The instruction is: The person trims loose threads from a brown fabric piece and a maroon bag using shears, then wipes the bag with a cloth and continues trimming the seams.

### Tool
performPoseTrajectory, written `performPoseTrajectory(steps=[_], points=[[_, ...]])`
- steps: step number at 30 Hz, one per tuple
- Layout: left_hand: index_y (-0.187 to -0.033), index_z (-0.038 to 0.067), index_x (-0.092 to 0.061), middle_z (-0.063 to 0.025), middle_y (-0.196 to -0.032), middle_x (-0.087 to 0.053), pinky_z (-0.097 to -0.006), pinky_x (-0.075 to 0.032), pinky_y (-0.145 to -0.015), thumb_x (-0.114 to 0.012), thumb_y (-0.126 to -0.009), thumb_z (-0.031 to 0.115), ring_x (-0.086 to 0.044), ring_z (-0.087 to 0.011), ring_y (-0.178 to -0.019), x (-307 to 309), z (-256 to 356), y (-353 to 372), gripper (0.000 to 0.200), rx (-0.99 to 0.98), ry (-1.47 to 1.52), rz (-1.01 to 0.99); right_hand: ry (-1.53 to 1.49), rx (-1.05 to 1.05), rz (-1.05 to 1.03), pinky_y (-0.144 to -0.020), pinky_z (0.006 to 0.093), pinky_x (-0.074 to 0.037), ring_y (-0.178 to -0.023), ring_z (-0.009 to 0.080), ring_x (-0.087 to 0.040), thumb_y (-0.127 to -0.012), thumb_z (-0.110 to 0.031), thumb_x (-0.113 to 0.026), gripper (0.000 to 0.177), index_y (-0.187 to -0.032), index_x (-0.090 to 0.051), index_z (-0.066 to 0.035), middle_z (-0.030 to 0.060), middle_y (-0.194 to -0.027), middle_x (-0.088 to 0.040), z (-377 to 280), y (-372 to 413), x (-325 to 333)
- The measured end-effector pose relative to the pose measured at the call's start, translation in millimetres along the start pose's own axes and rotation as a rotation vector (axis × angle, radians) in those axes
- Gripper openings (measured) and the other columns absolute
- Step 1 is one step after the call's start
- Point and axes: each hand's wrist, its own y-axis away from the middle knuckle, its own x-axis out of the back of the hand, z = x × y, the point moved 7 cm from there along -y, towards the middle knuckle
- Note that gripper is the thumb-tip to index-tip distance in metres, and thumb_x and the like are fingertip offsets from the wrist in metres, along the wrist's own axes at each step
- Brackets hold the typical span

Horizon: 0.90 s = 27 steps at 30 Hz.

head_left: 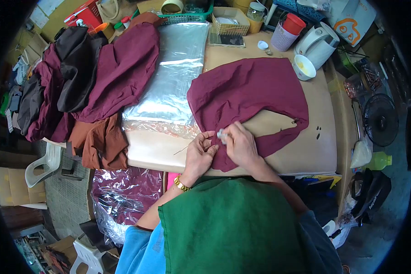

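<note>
A maroon garment (246, 91) lies spread on the tan table (306, 150), its lower part reaching the near edge. My left hand (200, 153) and my right hand (242, 145) meet over that lower part and pinch the cloth. Between the fingertips sits a small pale object (221, 135); I cannot tell what it is. A gold bracelet (181, 184) is on my left wrist.
A stack of clear plastic bags (173, 77) lies left of the garment. Beyond it sits a heap of maroon, dark and rust clothes (86, 82). A white kettle (316, 43), a cup (303, 67), baskets and jars line the far edge. A white plastic chair (43, 164) stands at left.
</note>
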Motion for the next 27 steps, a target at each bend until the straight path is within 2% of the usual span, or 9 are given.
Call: performPoseTrajectory(steps=[2, 5, 8, 10, 14, 18, 22, 23, 27], points=[[-0.131, -0.007, -0.049, -0.0097, -0.105, -0.069, -0.0224, -0.051, -0.085, -0.059, -0.090, -0.013, -0.064, -0.0103, -0.096, -2, -1, 0, 0.043, 0.019, -0.011, -0.008, 0.013, 0.030, 0.068, -0.070, 0.0495, -0.048, -0.081, 0.0405, -0.060, -0.086, -0.002, -0.061, 0.008, -0.092, -0.055, -0.002, 0.0175, -0.090, -0.057, -2, -6, 0], [-0.132, -0.008, -0.048, -0.0111, -0.110, -0.069, -0.0228, -0.051, -0.088, -0.058, -0.091, -0.013, -0.064, -0.0110, -0.099, 0, -1, 0, 0.042, 0.003, 0.044, 0.013, -0.027, 0.072, -0.011, -0.070, 0.0491, -0.048, -0.082, 0.0407, -0.060, -0.087, -0.004, -0.061, 0.008, -0.092, -0.055, -0.002, 0.0180, -0.090, -0.057, -17, 15, 1], [-0.131, -0.009, -0.050, -0.0111, -0.112, -0.069, -0.0229, -0.051, -0.089, -0.058, -0.092, -0.011, -0.064, -0.0109, -0.101, -2, -1, 0, 0.040, -0.023, 0.113, -0.015, -0.064, 0.105, 0.021, -0.070, 0.0493, -0.048, -0.082, 0.0407, -0.060, -0.088, -0.004, -0.060, 0.007, -0.091, -0.055, -0.002, 0.0182, -0.090, -0.056, -19, 14, 0], [-0.129, -0.010, -0.052, -0.0106, -0.114, -0.068, -0.0229, -0.051, -0.089, -0.057, -0.093, -0.011, -0.064, -0.0111, -0.101, 0, -2, -3, 0.037, 0.025, 0.034, -0.033, -0.009, 0.101, 0.052, -0.070, 0.0495, -0.048, -0.082, 0.0398, -0.060, -0.088, -0.006, -0.060, 0.007, -0.091, -0.055, -0.002, 0.0175, -0.090, -0.056, -10, -1, -7], [-0.128, -0.010, -0.053, -0.0108, -0.116, -0.067, -0.0228, -0.051, -0.091, -0.057, -0.093, -0.011, -0.064, -0.0114, -0.103, -1, -4, -1, 0.035, 0.027, 0.096, -0.036, 0.002, 0.090, 0.085, -0.070, 0.0491, -0.049, -0.081, 0.0398, -0.060, -0.088, -0.006, -0.061, 0.009, -0.092, -0.055, -0.001, 0.0176, -0.092, -0.056, -7, -12, -7], [-0.127, -0.010, -0.053, -0.0108, -0.117, -0.067, -0.0231, -0.050, -0.092, -0.056, -0.093, -0.011, -0.063, -0.0113, -0.104, 0, -3, 2, 0.035, 0.020, 0.130, -0.006, -0.025, 0.134, 0.004, -0.070, 0.0480, -0.050, -0.081, 0.0399, -0.061, -0.090, -0.007, -0.060, 0.009, -0.091, -0.055, 0.000, 0.0178, -0.092, -0.055, -27, 13, 0], [-0.128, -0.010, -0.053, -0.0111, -0.117, -0.067, -0.0236, -0.050, -0.092, -0.056, -0.092, -0.012, -0.063, -0.0118, -0.105, 1, -9, -2, 0.036, 0.006, 0.114, -0.043, 0.026, 0.128, 0.051, -0.069, 0.0481, -0.050, -0.080, 0.0395, -0.061, -0.092, -0.008, -0.059, 0.008, -0.091, -0.054, 0.000, 0.0177, -0.093, -0.055, -20, -16, -8], [-0.128, -0.010, -0.053, -0.0111, -0.117, -0.067, -0.0236, -0.050, -0.092, -0.056, -0.092, -0.012, -0.063, -0.0118, -0.105, 1, -7, -1, 0.036, 0.006, 0.111, -0.046, 0.003, 0.115, 0.093, -0.067, 0.0464, -0.048, -0.078, 0.0399, -0.059, -0.088, -0.002, -0.062, 0.008, -0.091, -0.055, 0.000, 0.0182, -0.089, -0.056, -17, -22, -11], [-0.128, -0.010, -0.053, -0.0109, -0.117, -0.067, -0.0237, -0.050, -0.092, -0.053, -0.092, -0.013, -0.063, -0.0120, -0.104, 3, -6, -1, 0.037, 0.028, 0.136, -0.023, -0.040, 0.144, 0.034, -0.069, 0.0469, -0.048, -0.080, 0.0389, -0.060, -0.087, -0.001, -0.063, 0.007, -0.090, -0.056, 0.001, 0.0181, -0.087, -0.057, -30, 3, -4]])
